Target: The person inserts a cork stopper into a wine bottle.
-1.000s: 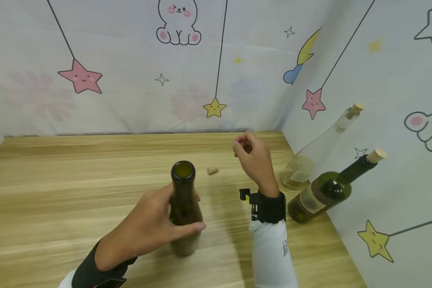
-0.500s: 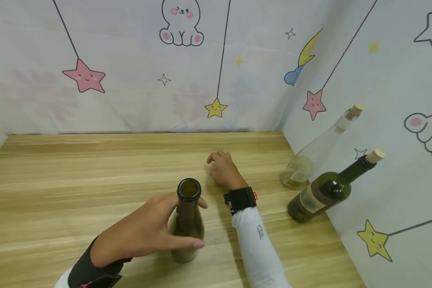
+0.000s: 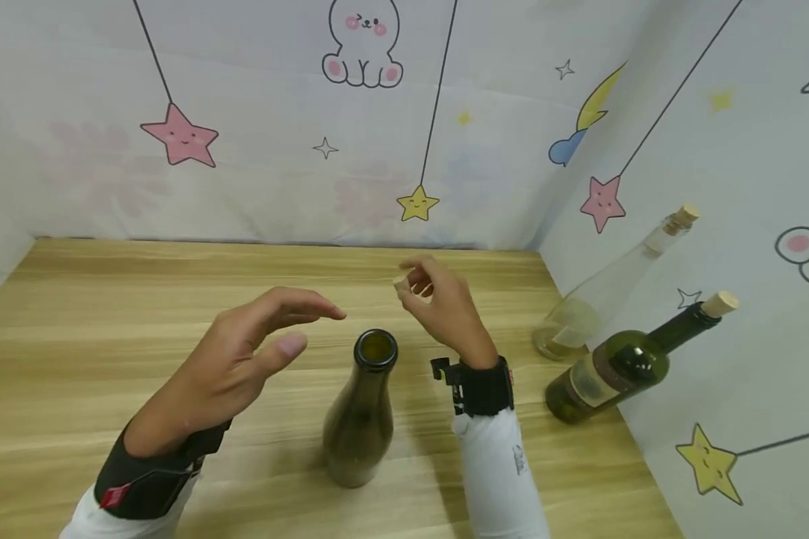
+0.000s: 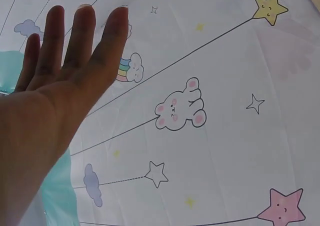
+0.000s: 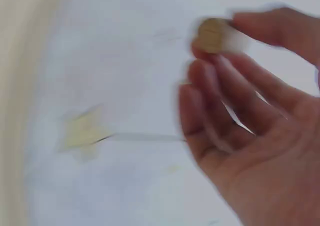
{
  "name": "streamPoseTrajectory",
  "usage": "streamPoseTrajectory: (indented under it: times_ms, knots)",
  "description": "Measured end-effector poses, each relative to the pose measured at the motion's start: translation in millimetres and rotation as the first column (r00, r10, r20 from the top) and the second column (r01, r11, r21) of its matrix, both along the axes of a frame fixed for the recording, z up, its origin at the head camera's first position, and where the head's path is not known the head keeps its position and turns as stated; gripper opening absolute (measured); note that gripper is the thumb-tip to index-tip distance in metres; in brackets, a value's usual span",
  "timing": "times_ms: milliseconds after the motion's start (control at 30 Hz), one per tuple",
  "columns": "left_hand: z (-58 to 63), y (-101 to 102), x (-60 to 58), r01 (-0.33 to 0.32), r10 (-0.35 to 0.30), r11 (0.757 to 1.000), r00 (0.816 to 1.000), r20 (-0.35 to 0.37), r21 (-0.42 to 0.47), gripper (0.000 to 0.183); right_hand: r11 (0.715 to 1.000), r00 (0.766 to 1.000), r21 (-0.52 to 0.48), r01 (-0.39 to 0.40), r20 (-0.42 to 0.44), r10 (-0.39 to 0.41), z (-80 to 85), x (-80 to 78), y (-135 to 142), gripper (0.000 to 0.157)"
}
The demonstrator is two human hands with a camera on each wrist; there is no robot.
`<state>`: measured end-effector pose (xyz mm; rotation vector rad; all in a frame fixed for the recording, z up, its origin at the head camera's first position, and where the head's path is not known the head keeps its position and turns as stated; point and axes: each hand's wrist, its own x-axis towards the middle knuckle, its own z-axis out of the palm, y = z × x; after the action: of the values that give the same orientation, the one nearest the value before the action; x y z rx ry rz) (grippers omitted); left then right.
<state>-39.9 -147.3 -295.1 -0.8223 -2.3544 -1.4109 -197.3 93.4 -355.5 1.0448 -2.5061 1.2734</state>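
Observation:
An uncorked dark green bottle (image 3: 360, 427) stands upright on the wooden table, its round mouth facing up. Just left of its neck hovers my left hand (image 3: 232, 359), apart from the glass, fingers extended and thumb spread. The left wrist view also shows that hand (image 4: 75, 71) with straight fingers and nothing in them. Beyond the bottle and to its right, my right hand (image 3: 445, 307) pinches a small cork (image 3: 401, 284) between thumb and fingertips, above the table. In the blurred right wrist view the cork's round end (image 5: 211, 36) shows at the fingertips.
At the table's right side, a clear bottle (image 3: 600, 292) and a green labelled bottle (image 3: 610, 374) lean toward the right wall, each with a cork in its neck. Printed cloth walls (image 3: 263, 172) border the wooden tabletop (image 3: 141, 322) at the back and right.
My left hand has let go of the bottle and moved up and left. My right hand has picked the cork off the table and lifted it. The view has shifted slightly.

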Motion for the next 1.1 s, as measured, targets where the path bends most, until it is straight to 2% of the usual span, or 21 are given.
streamPoseTrajectory:
  times_ms: [33,67,100,133,167,233,267,333,367,400,433,467,533,700,833,1000,1100]
  knots:
    - [-0.6,-0.4,-1.7,-0.021,0.021,1.0,1.0,0.008,-0.009,0.029,0.994,0.999,-0.103,-0.027,-0.035,0.024,13.9,12.3,2.1,0.026]
    - [-1.2,-0.6,-3.3,-0.042,0.042,0.999,0.999,0.017,-0.019,0.03,0.975,0.996,-0.212,-0.066,-0.071,0.052,26.2,25.0,3.6,0.028]
    - [-1.9,-0.7,-5.0,-0.061,0.061,0.998,0.998,0.029,-0.029,0.03,0.942,0.99,-0.317,-0.111,-0.116,0.078,37.4,37.3,3.9,0.029]
    - [-2.3,-0.4,-6.8,-0.074,0.076,0.997,0.996,0.037,-0.038,0.03,0.893,0.982,-0.42,-0.161,-0.161,0.102,47.4,49.3,3.8,0.028]
    - [-2.8,-0.2,-8.7,-0.087,0.089,0.995,0.995,0.04,-0.049,0.03,0.829,0.97,-0.514,-0.219,-0.205,0.13,56.4,60.8,2.8,0.029]
    - [-3.5,0.1,-11.8,-0.108,0.112,0.992,0.992,0.054,-0.065,0.028,0.679,0.94,-0.655,-0.33,-0.296,0.171,70.2,81.8,-1.1,0.03]
    - [-3.5,0.2,-12.9,-0.116,0.121,0.991,0.991,0.064,-0.072,0.028,0.602,0.923,-0.705,-0.375,-0.345,0.171,75.5,90.3,-3.9,0.032]
    - [-4.2,0.1,-14.5,-0.119,0.126,0.989,0.988,0.084,-0.085,0.026,0.468,0.887,-0.759,-0.454,-0.433,0.158,82.9,103.8,-9.5,0.03]
    - [-4.7,0.1,-14.9,-0.116,0.125,0.989,0.988,0.093,-0.088,0.025,0.417,0.869,-0.767,-0.488,-0.471,0.151,85.5,108.8,-12.0,0.028]
    - [-5.2,0.2,-15.2,-0.112,0.121,0.99,0.987,0.104,-0.09,0.025,0.386,0.853,-0.765,-0.515,-0.503,0.142,87.3,112.5,-14.6,0.026]
    - [-5.7,0.3,-15.4,-0.108,0.118,0.99,0.987,0.112,-0.093,0.024,0.369,0.839,-0.759,-0.537,-0.528,0.134,88.7,115.2,-16.8,0.026]
    - [-6.2,0.5,-15.5,-0.103,0.114,0.99,0.987,0.118,-0.093,0.024,0.361,0.829,-0.752,-0.551,-0.544,0.133,89.3,117.3,-18.6,0.025]
    - [-7.5,1.1,-15.2,-0.101,0.111,0.991,0.986,0.123,-0.089,0.024,0.368,0.816,-0.736,-0.569,-0.559,0.144,89.4,119.4,-21.4,0.024]
    - [-7.7,3.9,-12.5,-0.083,0.09,0.995,0.988,0.122,-0.059,0.024,0.417,0.812,-0.703,-0.577,-0.546,0.204,88.0,121.7,-25.3,0.021]
    - [-6.1,6.4,-8.4,-0.033,0.04,0.998,0.99,0.138,-0.052,0.026,0.461,0.808,-0.67,-0.582,-0.542,0.233,88.5,123.4,-26.2,0.021]
    - [-3.5,9.0,-2.9,0.019,-0.012,0.999,0.988,0.156,-0.041,0.027,0.499,0.796,-0.634,-0.591,-0.557,0.236,89.1,124.2,-24.8,0.023]
    - [-3.5,11.2,-1.5,0.035,-0.03,0.999,0.989,0.147,-0.037,0.026,0.517,0.802,-0.63,-0.579,-0.553,0.225,88.9,125.3,-25.5,0.024]
